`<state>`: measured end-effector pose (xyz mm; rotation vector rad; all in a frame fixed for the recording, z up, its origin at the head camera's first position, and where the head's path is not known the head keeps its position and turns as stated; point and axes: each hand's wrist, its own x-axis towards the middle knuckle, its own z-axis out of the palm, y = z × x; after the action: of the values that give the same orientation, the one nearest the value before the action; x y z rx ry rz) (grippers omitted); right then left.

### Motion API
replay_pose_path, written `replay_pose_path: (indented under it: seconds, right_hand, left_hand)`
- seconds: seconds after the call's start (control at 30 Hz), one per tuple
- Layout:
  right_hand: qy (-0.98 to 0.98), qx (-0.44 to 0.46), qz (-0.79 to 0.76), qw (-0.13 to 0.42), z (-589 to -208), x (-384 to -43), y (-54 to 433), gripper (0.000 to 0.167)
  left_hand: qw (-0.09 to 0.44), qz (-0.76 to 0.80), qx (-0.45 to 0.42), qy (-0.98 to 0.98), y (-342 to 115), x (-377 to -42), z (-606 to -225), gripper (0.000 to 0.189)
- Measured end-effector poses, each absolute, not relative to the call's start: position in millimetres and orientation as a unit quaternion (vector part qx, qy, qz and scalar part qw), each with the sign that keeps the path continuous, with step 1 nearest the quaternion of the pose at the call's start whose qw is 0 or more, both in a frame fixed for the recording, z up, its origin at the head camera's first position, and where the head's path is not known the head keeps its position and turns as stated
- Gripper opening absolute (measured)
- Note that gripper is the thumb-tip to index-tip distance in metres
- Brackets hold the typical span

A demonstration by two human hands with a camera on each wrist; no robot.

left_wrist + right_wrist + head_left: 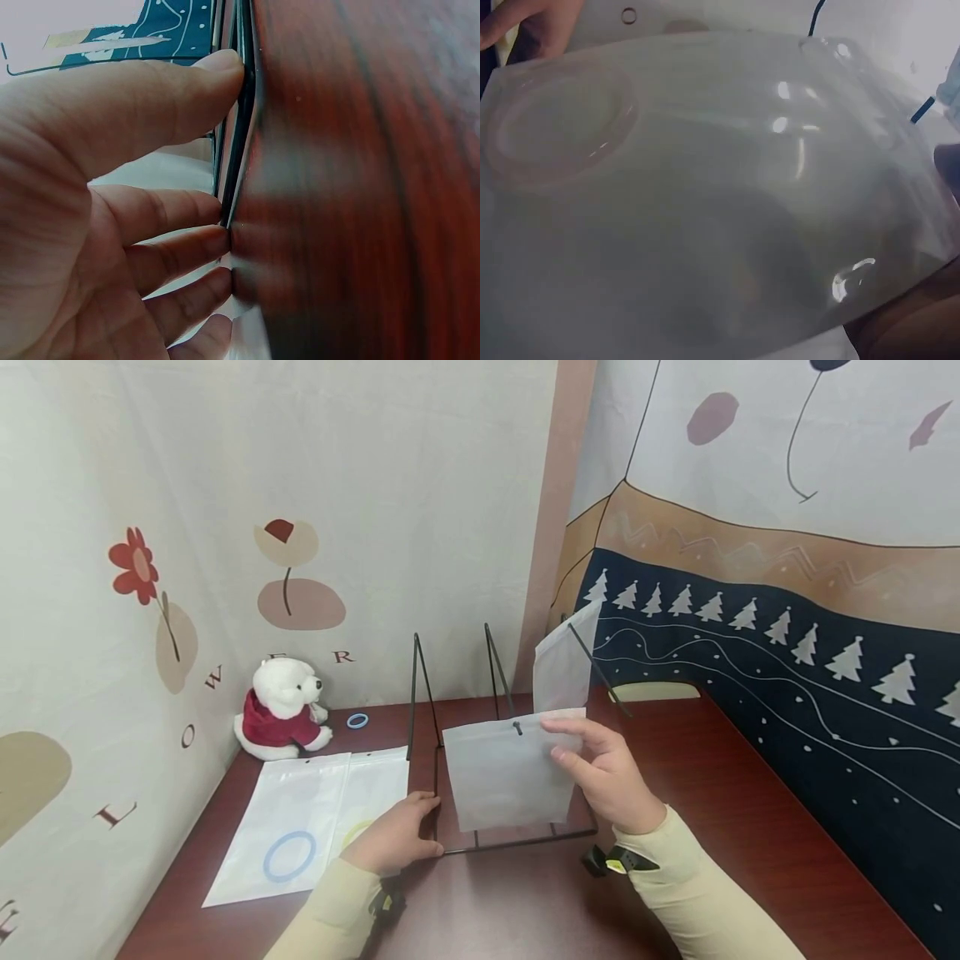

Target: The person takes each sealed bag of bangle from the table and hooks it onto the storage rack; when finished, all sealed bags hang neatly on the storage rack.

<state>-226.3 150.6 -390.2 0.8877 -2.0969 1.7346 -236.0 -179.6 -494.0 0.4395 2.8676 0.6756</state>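
My left hand [401,835] is at the left front corner of a black wire display rack [517,842]. Its thumb and fingertips touch the base wire from outside. My right hand [611,772] holds the upper right part of a frosted white zip bag [502,785]. Its index finger lies along the top edge, the thumb below it; the other fingers are hidden. A hook tip [517,727] pokes through the bag near its top middle. In the right wrist view a pale pink ring [559,124] shows inside the bag.
Behind, another white bag [566,664] hangs on the rack's right arm. On the left, two white bags lie flat, with a blue ring [290,857] and a yellow ring [357,833]. A plush bear [285,710] and a small blue ring [357,721] are at the back.
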Motion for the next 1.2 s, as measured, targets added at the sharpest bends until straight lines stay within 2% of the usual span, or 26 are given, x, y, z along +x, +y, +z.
replay_pose_path:
  seconds: [0.17, 0.43, 0.67, 0.87, 1.2]
  right_hand:
    - [-0.756, 0.320, 0.563, 0.091, -396.8, -235.3, 155.0, 0.035]
    - [-0.780, 0.368, 0.506, -0.003, -407.0, -250.7, 157.4, 0.036]
    - [-0.791, 0.391, 0.469, -0.043, -414.3, -260.5, 159.1, 0.039]
    - [-0.794, 0.406, 0.440, -0.101, -421.9, -268.6, 162.0, 0.043]
    - [-0.789, 0.402, 0.454, -0.098, -426.6, -274.6, 163.4, 0.049]
  left_hand:
    - [0.083, 0.226, 0.144, 0.960, -180.0, -235.8, -494.7, 0.081]
    - [0.075, 0.230, 0.146, 0.959, -179.7, -235.6, -496.2, 0.080]
    - [0.072, 0.232, 0.151, 0.958, -180.9, -236.1, -496.0, 0.081]
    - [0.074, 0.238, 0.153, 0.956, -180.6, -235.0, -493.2, 0.079]
    - [0.078, 0.235, 0.154, 0.956, -182.0, -236.6, -495.8, 0.080]
